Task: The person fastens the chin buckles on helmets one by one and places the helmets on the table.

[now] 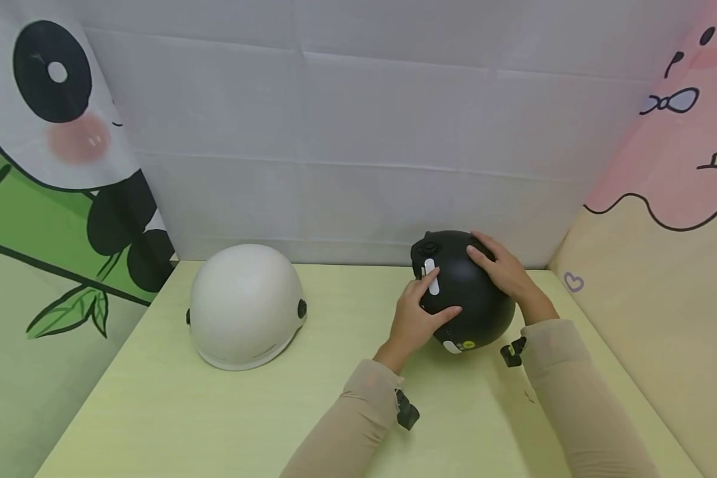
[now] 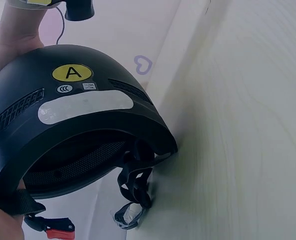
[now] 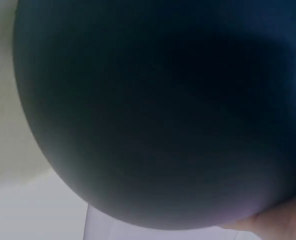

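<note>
A black helmet (image 1: 472,292) is tilted on the table at the right, its opening turned partly left. My left hand (image 1: 415,318) grips the helmet's rim side, the thumb on the shell and a finger over a white sticker (image 1: 431,276). Beside that hand, a chin strap with a red-tipped buckle (image 2: 61,233) hangs from the rim. My right hand (image 1: 508,269) rests on the helmet's dome with its visible fingers nearly straight; some fingertips are hidden behind the shell. In the right wrist view the dark dome (image 3: 152,120) fills most of the picture.
A white helmet (image 1: 245,305) stands dome up on the left of the pale table (image 1: 245,425). Behind the table hangs a pale creased sheet (image 1: 364,119). Cartoon-printed panels flank it: a panda side (image 1: 24,392) at left and a pink figure (image 1: 681,159) at right.
</note>
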The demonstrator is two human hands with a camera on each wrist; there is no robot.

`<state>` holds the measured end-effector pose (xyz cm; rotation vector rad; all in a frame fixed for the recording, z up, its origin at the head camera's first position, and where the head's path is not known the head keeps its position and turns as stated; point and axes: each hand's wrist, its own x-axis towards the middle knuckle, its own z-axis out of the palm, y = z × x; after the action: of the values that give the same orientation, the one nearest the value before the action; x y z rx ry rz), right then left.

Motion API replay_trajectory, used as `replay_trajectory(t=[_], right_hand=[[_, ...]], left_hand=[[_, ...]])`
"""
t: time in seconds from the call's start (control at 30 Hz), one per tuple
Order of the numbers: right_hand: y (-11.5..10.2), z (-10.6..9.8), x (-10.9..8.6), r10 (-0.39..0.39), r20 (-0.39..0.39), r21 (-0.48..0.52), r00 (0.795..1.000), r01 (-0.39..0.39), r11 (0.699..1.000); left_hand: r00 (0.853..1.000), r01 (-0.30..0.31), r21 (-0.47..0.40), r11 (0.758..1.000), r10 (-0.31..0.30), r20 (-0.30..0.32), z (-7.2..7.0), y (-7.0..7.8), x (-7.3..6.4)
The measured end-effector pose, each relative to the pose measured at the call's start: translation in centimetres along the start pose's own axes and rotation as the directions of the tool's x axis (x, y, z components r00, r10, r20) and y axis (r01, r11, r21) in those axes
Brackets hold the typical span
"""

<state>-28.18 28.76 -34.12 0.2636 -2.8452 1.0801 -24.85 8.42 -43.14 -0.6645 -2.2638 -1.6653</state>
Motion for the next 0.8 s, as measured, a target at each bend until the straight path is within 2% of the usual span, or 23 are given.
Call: replay_trajectory(t=[0.1,0.2,0.33,0.43,0.67,0.8], right_hand=[[-0.1,0.1,0.0,0.028,0.024,0.007,0.999,-0.028,1.000],[-0.1,0.1,-0.1,0.038,0.020,0.022,0.999,-0.039,0.999],[-0.1,-0.1,-0.1,0.045,0.010,0.031,0.999,-0.046,0.998],[-0.2,-0.2,0.0,0.049,0.011,0.026,0.999,-0.049,0.998],[-0.2,-0.2,0.0,0.048,0.016,0.018,0.999,-0.049,0.999],[-0.2,-0.1,0.0,0.052,0.019,0.028,0.998,-0.053,0.998]], left_hand=[[1.000,0.001,0.003,1.000,-0.001,-0.021,0.1,-0.2,-0.3],[0.997,-0.004,0.017,1.000,0.005,-0.075,0.3,-0.7,-0.6],[0.986,-0.015,0.024,1.000,0.019,-0.165,0.7,-1.4,-1.2],[0.978,-0.014,-0.003,1.000,0.013,-0.210,1.1,-1.7,-1.8],[0.965,0.047,-0.094,0.994,-0.069,-0.254,2.1,-1.8,-3.4],[0.960,0.032,-0.134,0.990,-0.068,-0.270,3.0,-1.9,-4.1]])
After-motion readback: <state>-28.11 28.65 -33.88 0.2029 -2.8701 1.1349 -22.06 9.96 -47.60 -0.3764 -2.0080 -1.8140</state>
